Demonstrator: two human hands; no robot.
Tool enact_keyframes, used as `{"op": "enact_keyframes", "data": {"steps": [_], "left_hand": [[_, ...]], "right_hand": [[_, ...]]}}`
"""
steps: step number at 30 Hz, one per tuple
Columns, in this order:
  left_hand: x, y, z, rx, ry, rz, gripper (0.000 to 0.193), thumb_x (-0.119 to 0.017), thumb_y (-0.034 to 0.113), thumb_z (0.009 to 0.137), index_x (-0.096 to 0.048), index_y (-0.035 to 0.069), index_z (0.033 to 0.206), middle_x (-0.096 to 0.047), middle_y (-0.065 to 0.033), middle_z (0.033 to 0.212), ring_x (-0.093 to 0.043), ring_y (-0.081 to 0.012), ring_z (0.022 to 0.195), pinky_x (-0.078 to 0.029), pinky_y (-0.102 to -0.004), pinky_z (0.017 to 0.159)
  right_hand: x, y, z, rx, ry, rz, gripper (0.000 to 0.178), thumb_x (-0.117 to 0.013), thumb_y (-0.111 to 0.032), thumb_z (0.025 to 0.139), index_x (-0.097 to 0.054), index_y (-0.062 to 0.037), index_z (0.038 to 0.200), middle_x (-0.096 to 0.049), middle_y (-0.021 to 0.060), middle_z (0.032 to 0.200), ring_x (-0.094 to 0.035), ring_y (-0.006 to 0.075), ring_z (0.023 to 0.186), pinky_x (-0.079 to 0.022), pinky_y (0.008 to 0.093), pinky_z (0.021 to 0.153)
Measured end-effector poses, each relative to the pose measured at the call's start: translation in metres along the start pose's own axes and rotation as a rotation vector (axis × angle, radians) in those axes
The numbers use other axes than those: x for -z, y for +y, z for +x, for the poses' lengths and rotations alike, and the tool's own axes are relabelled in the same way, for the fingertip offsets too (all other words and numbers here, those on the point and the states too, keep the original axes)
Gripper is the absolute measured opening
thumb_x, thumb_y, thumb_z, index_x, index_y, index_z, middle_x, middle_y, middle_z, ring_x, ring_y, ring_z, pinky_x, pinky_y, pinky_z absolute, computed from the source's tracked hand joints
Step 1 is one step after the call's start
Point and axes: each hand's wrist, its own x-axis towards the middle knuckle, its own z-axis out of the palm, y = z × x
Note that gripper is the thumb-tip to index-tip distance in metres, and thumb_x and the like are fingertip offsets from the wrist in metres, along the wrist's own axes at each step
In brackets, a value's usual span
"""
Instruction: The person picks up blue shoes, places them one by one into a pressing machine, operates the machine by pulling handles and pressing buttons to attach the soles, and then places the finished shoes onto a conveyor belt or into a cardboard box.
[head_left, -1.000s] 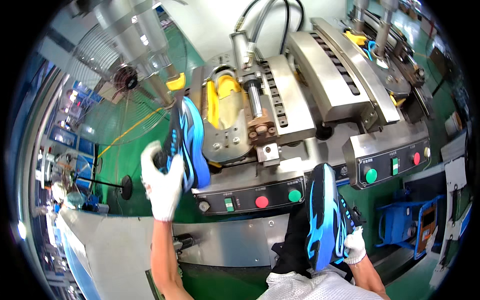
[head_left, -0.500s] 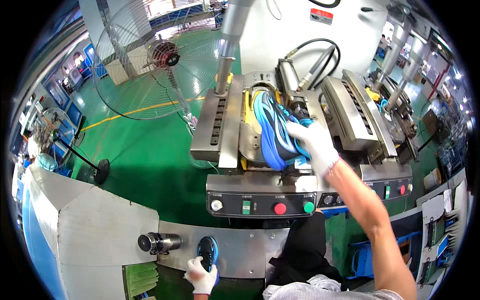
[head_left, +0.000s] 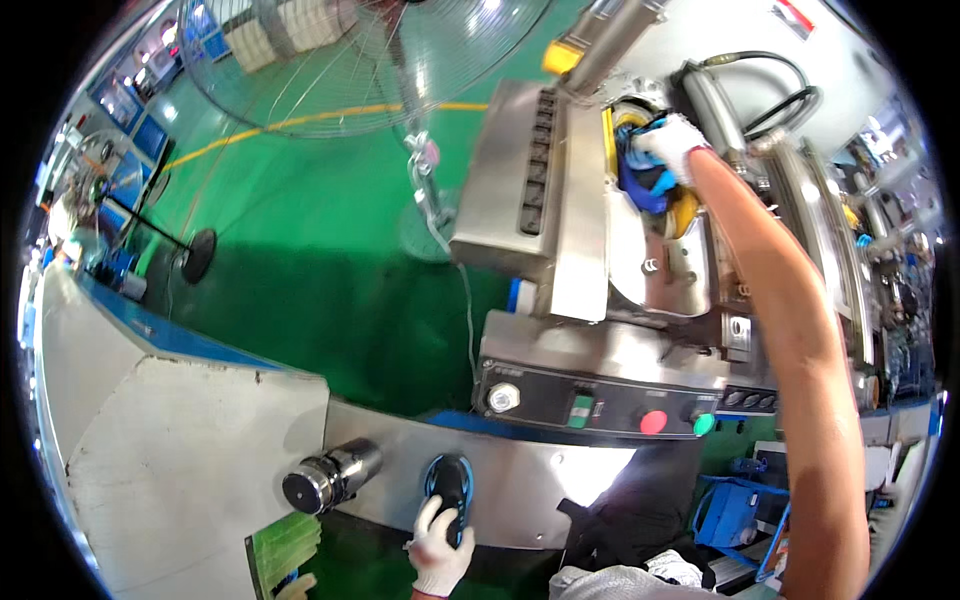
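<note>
My right hand (head_left: pixel 672 148), in a white glove, reaches far into the machine and is closed on a blue and black sports shoe (head_left: pixel 645 172). The shoe is at the far end of the metal bed (head_left: pixel 660 265), partly hidden by my hand, beside yellow parts. Whether it rests on anything there, I cannot tell. My left hand (head_left: pixel 440 550), also gloved, curls its fingers over the near end of a second shoe (head_left: pixel 449 478), black with a blue edge. That shoe lies on the steel ledge (head_left: pixel 520 490) by my body.
A control panel with buttons (head_left: pixel 600 408) fronts the machine. Left of the second shoe, a metal cylinder (head_left: pixel 333 474) lies on the ledge. A caged fan (head_left: pixel 330 70) stands on the green floor, back left. A blue crate (head_left: pixel 735 515) sits at lower right.
My right hand has carried its shoe farther back in the machine, baring the near part of the bed. My left hand stays at the second shoe. The whole view has shifted.
</note>
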Motion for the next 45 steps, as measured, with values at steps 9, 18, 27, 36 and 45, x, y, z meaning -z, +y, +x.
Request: {"op": "enact_keyframes", "data": {"steps": [9, 18, 27, 36, 45], "left_hand": [[0.010, 0.005, -0.002, -0.077, 0.023, -0.006, 0.042, -0.085, 0.012, 0.077, -0.067, 0.006, 0.114, -0.054, -0.0211, 0.139, -0.053, -0.0442, 0.135, -0.047, -0.0503, 0.112], [-0.003, 0.019, 0.002, 0.085, -0.031, -0.001, 0.037, -0.076, 0.007, 0.082, -0.064, 0.002, 0.117, -0.054, -0.0238, 0.142, -0.058, -0.0406, 0.125, -0.047, -0.0481, 0.108], [-0.059, 0.023, -0.031, 0.262, 0.281, -0.111, 0.075, -0.079, 0.009, 0.083, -0.043, 0.000, 0.148, -0.044, -0.0225, 0.150, -0.044, -0.0390, 0.140, -0.036, -0.0516, 0.117], [-0.008, 0.016, 0.006, -0.433, -0.058, 0.334, 0.020, -0.072, 0.021, 0.091, -0.071, 0.005, 0.103, -0.064, -0.0151, 0.102, -0.064, -0.0333, 0.096, -0.050, -0.0487, 0.085], [-0.038, 0.228, -0.003, -0.634, -0.069, 0.059, 0.008, -0.075, 0.012, 0.089, -0.075, 0.006, 0.094, -0.069, -0.0156, 0.092, -0.068, -0.0329, 0.085, -0.055, -0.0422, 0.077]], "right_hand": [[-0.008, 0.036, -0.003, 0.115, 0.176, -0.467, 0.046, -0.070, -0.031, 0.085, -0.070, 0.0077, 0.110, -0.073, 0.0202, 0.090, -0.072, 0.0277, 0.087, -0.055, 0.0383, 0.080], [-0.010, 0.020, -0.026, 0.210, -0.037, -0.617, 0.061, -0.060, -0.054, 0.090, -0.076, 0.0006, 0.112, -0.075, 0.0235, 0.111, -0.073, 0.0347, 0.103, -0.056, 0.0436, 0.089], [0.005, 0.097, -0.345, 0.854, 0.069, -0.177, 0.080, -0.073, -0.040, 0.094, -0.042, 0.0052, 0.152, -0.048, 0.0299, 0.152, -0.047, 0.0431, 0.144, -0.039, 0.0482, 0.120], [-0.025, 0.259, -0.398, 0.567, 0.041, -0.483, 0.101, -0.079, -0.048, 0.082, -0.035, 0.0026, 0.157, -0.031, 0.0338, 0.161, -0.026, 0.0533, 0.152, -0.016, 0.0648, 0.125], [0.010, 0.269, -0.547, 0.469, -0.434, 0.071, 0.113, -0.070, -0.067, 0.087, -0.020, -0.0008, 0.164, -0.019, 0.0331, 0.167, -0.016, 0.0502, 0.157, -0.018, 0.0562, 0.127]]}}
